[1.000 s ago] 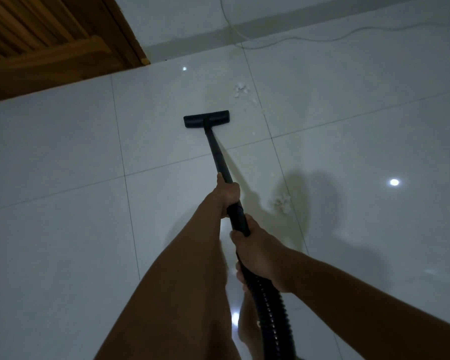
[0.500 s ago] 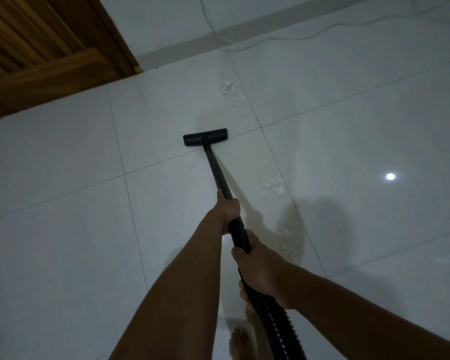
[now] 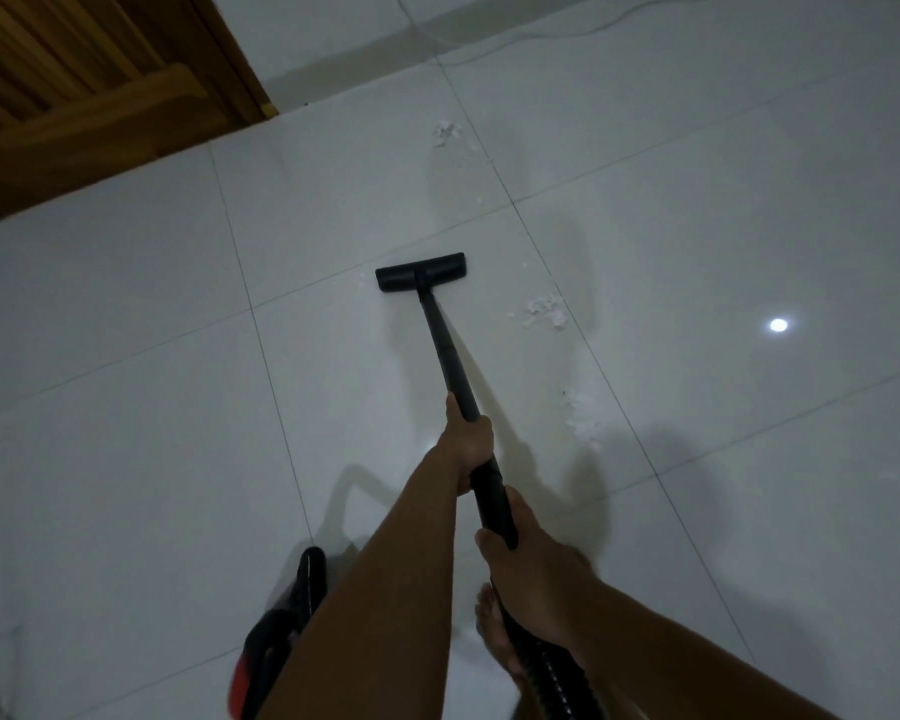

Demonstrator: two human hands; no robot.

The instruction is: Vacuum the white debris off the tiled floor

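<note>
Leftmost, a wooden door [image 3: 100, 96] was seen in the upper corner, above the tiled floor [image 3: 126, 407]. Low down, a black and red vacuum cleaner body [image 3: 276, 646] was partly cut off by the frame edge and partly hidden behind the left forearm. Further right, the black floor nozzle [image 3: 421, 272] was laid flat on the tiles beside a grout line, with the black wand [image 3: 445, 350] slanted back from it toward the person. The wand was gripped by the left hand [image 3: 468, 439], fingers wrapped round it and thumb laid along the tube. Just behind, its thicker end was clasped by the right hand [image 3: 533, 563], fingers likewise curled round it, and the ribbed hose [image 3: 552, 678] was seen running down from under that hand. A bare foot [image 3: 492, 631] was set on the floor below the hands. The white debris [image 3: 544, 311] was scattered in clumps right of the nozzle. The nearest was close by but untouched, another clump [image 3: 447, 132] lay well beyond, and a third clump [image 3: 580, 415] lay beside the wand. Furthest right, a bright round reflection [image 3: 778, 325] was shown on the gloss.
</note>
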